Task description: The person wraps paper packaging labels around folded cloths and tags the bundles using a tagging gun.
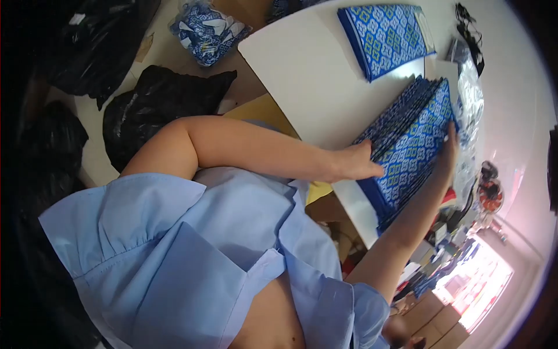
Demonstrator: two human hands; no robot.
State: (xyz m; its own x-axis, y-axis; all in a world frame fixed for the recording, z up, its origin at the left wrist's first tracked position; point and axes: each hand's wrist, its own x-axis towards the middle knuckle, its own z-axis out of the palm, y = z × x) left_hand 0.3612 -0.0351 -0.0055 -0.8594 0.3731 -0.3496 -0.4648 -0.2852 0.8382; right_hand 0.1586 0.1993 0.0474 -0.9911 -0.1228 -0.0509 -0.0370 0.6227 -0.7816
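A stack of folded blue patterned cloth (410, 151) lies on the white table, its layers fanned along the upper left side. My left hand (357, 161) grips the left side of this stack, thumb on the top piece and fingers at the layered folds. At the right edge, my right hand (447, 148) holds the cloth, with part of the hand hidden by the angle. Another folded blue patterned piece (389, 38), with a pale strip at its right end, lies further up the table.
The white table (290, 58) has a rounded corner near a clear bag of blue patterned pieces (209, 32). Black plastic bags (154, 99) lie on the floor at left. Clear plastic wrap (469, 110) runs beside the stack. Cluttered items and cardboard boxes (427, 314) stand at lower right.
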